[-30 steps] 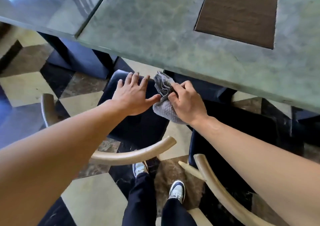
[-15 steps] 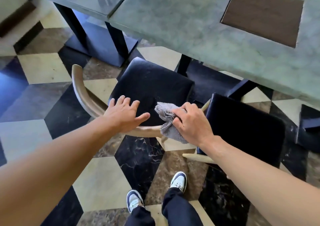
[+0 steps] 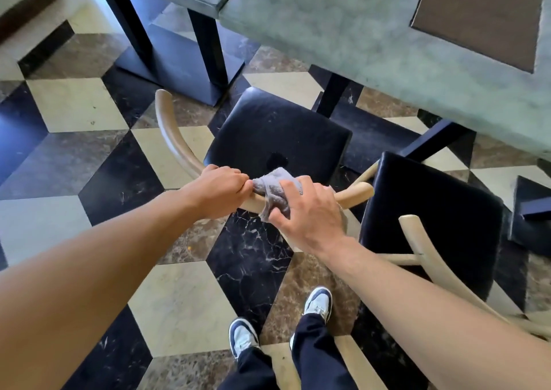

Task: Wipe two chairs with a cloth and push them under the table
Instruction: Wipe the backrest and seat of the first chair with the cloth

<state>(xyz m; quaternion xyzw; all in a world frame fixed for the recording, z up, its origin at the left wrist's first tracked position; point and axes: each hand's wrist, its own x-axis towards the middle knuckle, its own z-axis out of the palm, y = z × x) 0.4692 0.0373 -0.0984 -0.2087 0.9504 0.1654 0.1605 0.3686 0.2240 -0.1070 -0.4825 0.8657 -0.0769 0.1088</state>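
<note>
**Both hands land on the chair's back rail**

Fingers (image 3: 238,184) of the left hand (image 3: 219,191) are curled tight over the curved wooden back rail (image 3: 171,139) of the left chair (image 3: 277,139), a full wrap with nothing else in them. A second ago that hand was flat and open in the air above the seat; now it has come down and locked on. Right beside it, almost touching, the grey cloth (image 3: 275,191) is draped over the same rail, and the right hand (image 3: 310,213) presses it down, fingers spread and half bent over the fabric rather than clenched, thumb under the hanging corner.

And look at the chair itself: a second ago its dark seat was tucked beneath the table's near edge; now it stands clear of the green table (image 3: 372,31), the whole seat showing. So it has been drawn out, and my read is that the wiping of this chair starts here, on the rail, with the left hand steadying it.

Further right, the second chair (image 3: 432,210) stands just beside the first, its seat also out from under the table's near edge and its pale rail (image 3: 423,240) untouched. I'd say the job is early: both chairs are yet to be wiped and pushed in.
</note>
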